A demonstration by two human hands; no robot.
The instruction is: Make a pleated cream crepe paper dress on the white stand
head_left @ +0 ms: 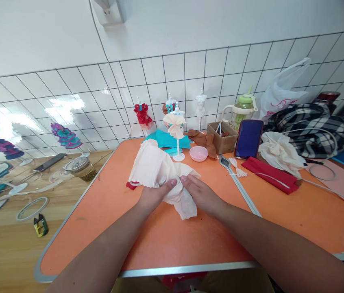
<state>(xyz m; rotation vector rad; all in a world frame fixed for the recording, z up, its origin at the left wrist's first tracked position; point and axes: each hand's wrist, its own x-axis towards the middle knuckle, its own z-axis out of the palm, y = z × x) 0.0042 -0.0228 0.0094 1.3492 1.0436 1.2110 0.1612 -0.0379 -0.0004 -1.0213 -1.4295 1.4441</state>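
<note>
Broadly, a tiled wall (160, 77) runs across the back, and below it spreads the orange tabletop (99, 244), with a wooden tabletop (7, 252) off to the left. Plaid cloth (303, 118) lies heaped at the right rear, beside a white bag (281, 95). Over the middle of the orange tabletop is the cream cloth (152, 162), loosely bunched and creased, one end hanging toward the near edge. The left hand (156, 193) grips it from below left, nearly closed, its thumb laid along the top; the right hand (198, 191) meets it from the other side, thumb and fingertips pinching a fold close to the left thumb. Other fingers are hidden by the fabric, so their exact hold is hard to judge. Behind the cream cloth lies teal cloth (172, 138); to the right, red cloth (269, 175) is folded flat near a long grey strip (245, 191). Farther back a phone (249, 138) leans upright just beside a box (222, 140), with a green bottle (244, 108) behind. A white stand (178, 152) bears a gathered cream piece (176, 124), with a pink bowl (199, 154) beside it. Smallest are snips (40, 226) on the wooden tabletop and a pale tassel (238, 167) near the grey strip.
</note>
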